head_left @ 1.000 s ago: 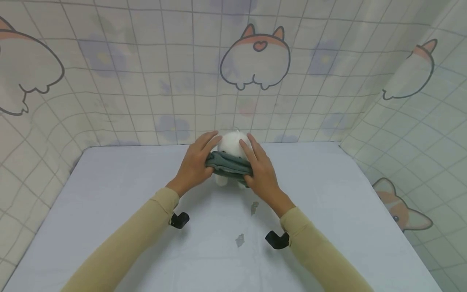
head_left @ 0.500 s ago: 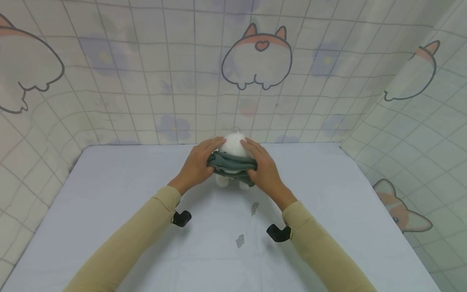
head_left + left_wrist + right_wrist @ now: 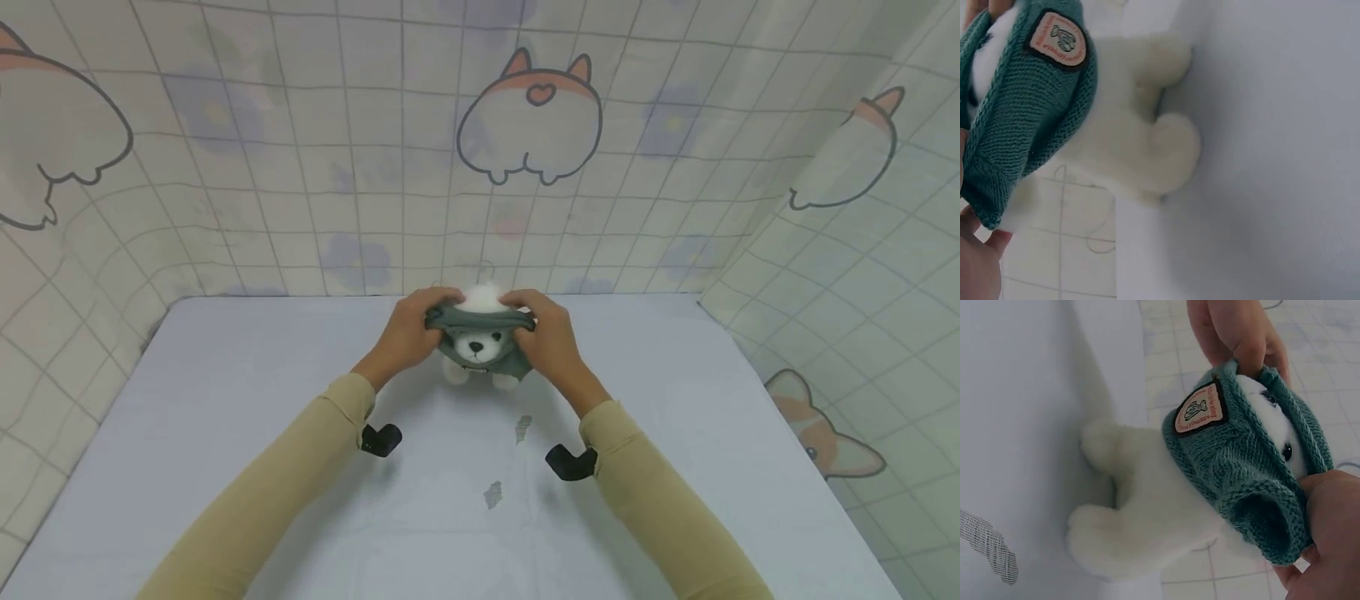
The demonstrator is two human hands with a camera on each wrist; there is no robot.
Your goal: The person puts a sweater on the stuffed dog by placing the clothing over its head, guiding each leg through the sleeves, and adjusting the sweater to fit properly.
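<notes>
A white plush dog [image 3: 476, 348] stands on its paws at the middle of the table's far part. Around its head is a green knitted sweater [image 3: 1210, 450], with a pink patch on the front. Through the neck opening the muzzle and eyes show, and the crown sticks out above. My left hand [image 3: 408, 331] pinches the rolled edge on the left. On the other side my right hand [image 3: 553, 336] pinches the same edge, so the band stretches across the forehead. An empty sleeve opening [image 3: 1263, 522] hangs by the right hand.
The white table [image 3: 247, 400] has two small grey patches [image 3: 492, 494] in front of the dog. A curtain [image 3: 300, 167] with a grid and corgi print stands close behind and at the sides. Black mounts [image 3: 573, 463] jut from both cuffs.
The sweater's edge has been lifted and spread, uncovering the dog's muzzle. Fingers that lay along the head are now curled at the edge. The right hand has shifted slightly right.
</notes>
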